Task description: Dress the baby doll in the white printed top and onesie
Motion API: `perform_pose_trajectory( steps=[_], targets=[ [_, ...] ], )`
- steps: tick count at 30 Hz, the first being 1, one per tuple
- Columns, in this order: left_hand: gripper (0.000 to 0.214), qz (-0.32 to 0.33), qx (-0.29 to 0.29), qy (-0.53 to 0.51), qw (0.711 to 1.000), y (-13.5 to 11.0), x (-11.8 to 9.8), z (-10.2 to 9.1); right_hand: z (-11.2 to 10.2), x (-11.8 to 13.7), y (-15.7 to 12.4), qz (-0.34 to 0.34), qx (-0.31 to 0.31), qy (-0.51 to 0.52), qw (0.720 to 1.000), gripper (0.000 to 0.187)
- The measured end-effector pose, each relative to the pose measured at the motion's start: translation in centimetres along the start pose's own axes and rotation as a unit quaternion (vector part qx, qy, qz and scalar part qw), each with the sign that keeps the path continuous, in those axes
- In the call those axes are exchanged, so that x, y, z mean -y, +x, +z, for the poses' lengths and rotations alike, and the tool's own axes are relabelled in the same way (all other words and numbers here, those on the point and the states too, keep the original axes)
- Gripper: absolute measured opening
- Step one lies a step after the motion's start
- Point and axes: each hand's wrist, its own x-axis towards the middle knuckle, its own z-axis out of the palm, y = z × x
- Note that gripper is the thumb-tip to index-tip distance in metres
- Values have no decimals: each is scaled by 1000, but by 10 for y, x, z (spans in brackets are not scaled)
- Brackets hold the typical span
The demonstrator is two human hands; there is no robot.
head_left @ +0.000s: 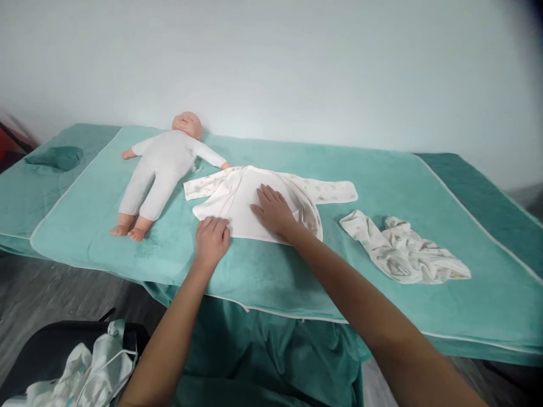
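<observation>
The shirt [241,206] lies in the middle of the view, spread on the green cover [263,277], its body toward the wearer of the camera, with one sleeve [206,186] pointing to about ten o'clock and the other sleeve [335,191] to about two. The two hands are apart from each other. The right hand [275,212] rests flat on the body of the shirt, fingers a little spread and closed on nothing; the left hand [212,240] is at the hem, toward seven o'clock, its fingers curled over the edge, though I cannot tell whether they pinch the fabric or only lie on it. The shirt looks thin and soft, so it should be very light and limp, with no stiffness of its own: pulled from one point it would likely bunch and drag, while a flat palm should smooth it well. It does not look fragile or slippery, and the plush-looking cover beneath would probably grip it slightly. The loose layers toward four o'clock, where the edge curls back and shows a printed side, seem likeliest to slip out of line. Good holds would be the two hem corners, at about eight and four o'clock, or the shoulder seams, taken with both hands at once so that the cloth stays square. The doll [169,150] lies toward ten o'clock from the shirt, one hand just beside its shoulder; a crumpled garment [403,251] lies apart, between three and four.
</observation>
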Motion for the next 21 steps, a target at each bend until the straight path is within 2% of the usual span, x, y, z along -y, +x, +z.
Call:
perform_pose_trajectory(
  steps=[2, 5, 10, 13, 15, 18, 21],
  targets=[
    [19, -1, -3, -2, 1000, -1, 1, 1, 8, -3, 23, 24, -12, -6, 1000, 68],
    [19, -6, 0, -6, 1000, -2, 2, 1, 11, -11, 42, 54, -22, -11, 998, 69],
    [21, -13, 0, -10, 1000, -2, 3, 1, 3, -22, 41, 36, 5, -13, 999, 68],
    [22, -19, 7, -24, 1000, -2, 3, 1, -2, -29, 20, 15, 21, -1, 1000, 67],
    [23, -25, 14, -33, 999, -1, 4, 2, -5, -33, -4, 1, 11, -2, 1000, 65],
    [23, -28, 16, -42, 999, 0, 5, 3, -13, -37, -44, 2, -56, -50, 997, 54],
    [24, -30, 16, -51, 998, 0, 5, 4, -24, -38, -77, 31, -116, -119, 986, 44]
  ],
)
